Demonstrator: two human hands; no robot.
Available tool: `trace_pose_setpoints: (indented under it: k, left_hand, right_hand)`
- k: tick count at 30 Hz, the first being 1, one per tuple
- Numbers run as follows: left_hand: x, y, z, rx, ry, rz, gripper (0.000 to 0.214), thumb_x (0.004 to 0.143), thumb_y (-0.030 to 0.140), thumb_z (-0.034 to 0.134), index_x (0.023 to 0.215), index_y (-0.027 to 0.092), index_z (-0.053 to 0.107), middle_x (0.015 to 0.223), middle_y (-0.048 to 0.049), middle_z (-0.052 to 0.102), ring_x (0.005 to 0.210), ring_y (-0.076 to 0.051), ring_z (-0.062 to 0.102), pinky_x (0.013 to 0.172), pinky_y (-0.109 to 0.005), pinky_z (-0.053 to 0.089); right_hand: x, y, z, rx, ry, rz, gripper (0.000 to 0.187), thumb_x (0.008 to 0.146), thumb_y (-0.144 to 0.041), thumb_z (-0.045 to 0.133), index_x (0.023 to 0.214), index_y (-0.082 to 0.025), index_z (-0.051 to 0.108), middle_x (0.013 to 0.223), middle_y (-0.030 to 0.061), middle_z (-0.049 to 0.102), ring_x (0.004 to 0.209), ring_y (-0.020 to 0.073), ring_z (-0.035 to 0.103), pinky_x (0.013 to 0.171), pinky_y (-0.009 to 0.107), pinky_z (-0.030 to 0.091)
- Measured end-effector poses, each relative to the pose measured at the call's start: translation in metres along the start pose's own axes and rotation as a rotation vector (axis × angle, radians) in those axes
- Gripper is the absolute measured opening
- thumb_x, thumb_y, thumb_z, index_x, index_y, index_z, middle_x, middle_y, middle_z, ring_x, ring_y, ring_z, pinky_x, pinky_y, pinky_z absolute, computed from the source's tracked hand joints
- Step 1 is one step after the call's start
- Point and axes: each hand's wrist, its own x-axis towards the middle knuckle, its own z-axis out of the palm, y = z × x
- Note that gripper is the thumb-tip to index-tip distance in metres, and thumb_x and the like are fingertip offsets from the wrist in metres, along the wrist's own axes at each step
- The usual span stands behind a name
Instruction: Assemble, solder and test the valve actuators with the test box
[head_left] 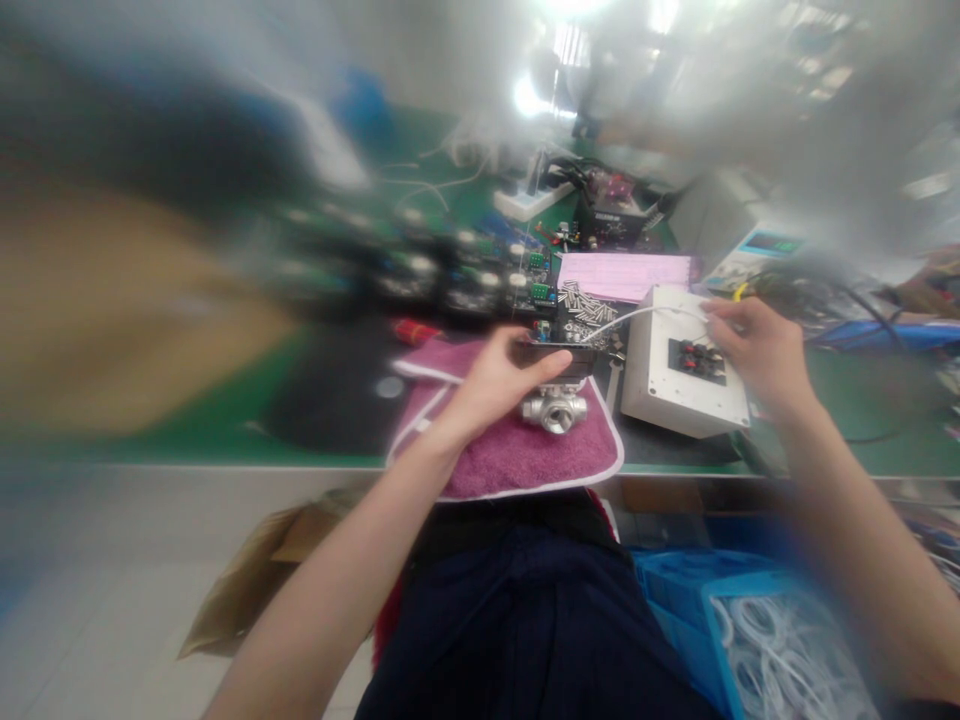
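Note:
My left hand (504,378) grips a black box-shaped actuator (559,358) that sits on a silver metal valve (555,410). The valve rests on a pink towel (525,455) at the bench's front edge. A white cable (637,315) runs from the actuator toward my right hand (754,355). That hand pinches the cable's end over a white test box (679,375) with red and black terminals (699,358).
Behind the towel lie a pile of small metal screws (589,305), a pink paper sheet (626,275), a red-handled tool (414,331) and several black actuators (442,275). A blue bin of white rings (772,640) stands under the green bench (225,430). Left side is blurred.

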Motion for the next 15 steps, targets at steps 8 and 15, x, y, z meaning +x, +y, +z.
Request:
trace_pose_setpoints:
  k: [8,15]
  left_hand:
    - [-0.0002,0.0000,0.0007,-0.015,-0.007,0.002,0.076,0.077,0.059,0.090,0.134,0.018,0.060,0.139,-0.0147,0.072,0.126,-0.030,0.070,0.117,-0.050,0.051]
    - [-0.0009,0.0013,0.0007,-0.008,-0.010,-0.010,0.074,0.078,0.058,0.090,0.133,0.018,0.061,0.136,-0.0149,0.073,0.124,-0.030,0.071,0.115,-0.049,0.053]
  right_hand:
    - [0.0004,0.0016,0.0004,-0.015,-0.001,-0.004,0.030,0.097,-0.044,0.070,0.121,-0.027,0.079,0.124,0.0041,0.082,0.115,0.0283,0.078,0.108,0.046,0.058]
    - [0.0002,0.0012,0.0012,-0.005,0.021,-0.033,0.029,0.097,-0.043,0.070,0.120,-0.026,0.078,0.124,0.0048,0.082,0.115,0.0280,0.078,0.108,0.046,0.057]
